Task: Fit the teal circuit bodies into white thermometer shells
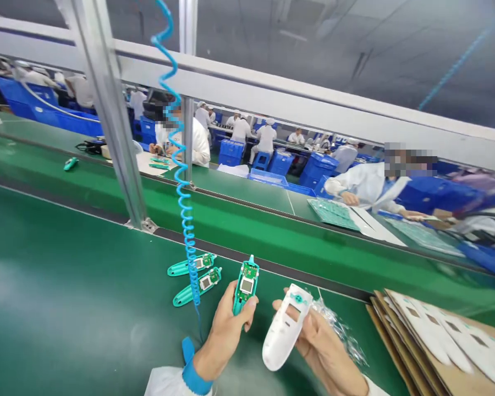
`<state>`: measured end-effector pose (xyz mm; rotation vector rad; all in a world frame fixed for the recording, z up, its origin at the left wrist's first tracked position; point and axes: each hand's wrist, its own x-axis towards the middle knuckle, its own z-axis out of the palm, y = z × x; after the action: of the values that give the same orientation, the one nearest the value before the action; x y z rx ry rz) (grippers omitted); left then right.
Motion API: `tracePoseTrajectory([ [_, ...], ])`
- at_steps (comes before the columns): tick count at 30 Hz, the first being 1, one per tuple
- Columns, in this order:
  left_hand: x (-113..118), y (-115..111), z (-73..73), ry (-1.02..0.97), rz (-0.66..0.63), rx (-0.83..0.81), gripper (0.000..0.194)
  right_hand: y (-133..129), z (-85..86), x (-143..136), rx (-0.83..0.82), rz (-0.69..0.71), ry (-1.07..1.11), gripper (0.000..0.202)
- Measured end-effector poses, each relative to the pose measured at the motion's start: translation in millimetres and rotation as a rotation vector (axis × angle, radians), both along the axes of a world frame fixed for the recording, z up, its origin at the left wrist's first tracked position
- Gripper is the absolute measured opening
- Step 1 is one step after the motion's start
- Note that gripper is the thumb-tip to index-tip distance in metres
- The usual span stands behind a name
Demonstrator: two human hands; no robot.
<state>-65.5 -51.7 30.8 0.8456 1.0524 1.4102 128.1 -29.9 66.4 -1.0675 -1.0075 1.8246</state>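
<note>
My left hand (226,322) is closed around a green thermometer-like housing (246,283) with a bare circuit board and small screen, its narrow tip pointing up. In my right hand (319,335) is a white plastic cover (284,333) with a rectangular window and a green button, held tilted just right of the green housing and apart from it. Two more green housings with circuit boards, one (198,287) in front of another (181,269), lie on the green table to the left. A blue wrist strap (196,379) circles my left wrist.
A blue coiled cord (185,209) hangs down left of my hands. At right, stacked cardboard sheets (400,341) carry several white covers (421,330). Clear plastic bags (340,330) lie behind my right hand. A green conveyor belt (272,231) and metal post (119,137) stand ahead; co-workers sit beyond.
</note>
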Motion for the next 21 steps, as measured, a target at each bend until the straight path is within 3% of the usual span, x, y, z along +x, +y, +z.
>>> tracePoseTrajectory([
  [6,32,-38,25.3,0.110,-0.046,-0.119,0.047,-36,-13.9,10,-0.023,0.080,0.107,0.079],
  [13,48,-49,49.4,0.193,-0.122,-0.162,0.055,-51,-43.9,22,0.116,0.292,0.160,0.080],
  [17,51,-52,51.5,0.291,-0.157,-0.169,0.055,-63,-39.1,27,0.090,0.198,0.157,0.077],
  [21,52,-55,33.2,0.374,-0.079,-0.220,0.067,-71,-23.2,28,0.056,-0.004,0.109,0.069],
])
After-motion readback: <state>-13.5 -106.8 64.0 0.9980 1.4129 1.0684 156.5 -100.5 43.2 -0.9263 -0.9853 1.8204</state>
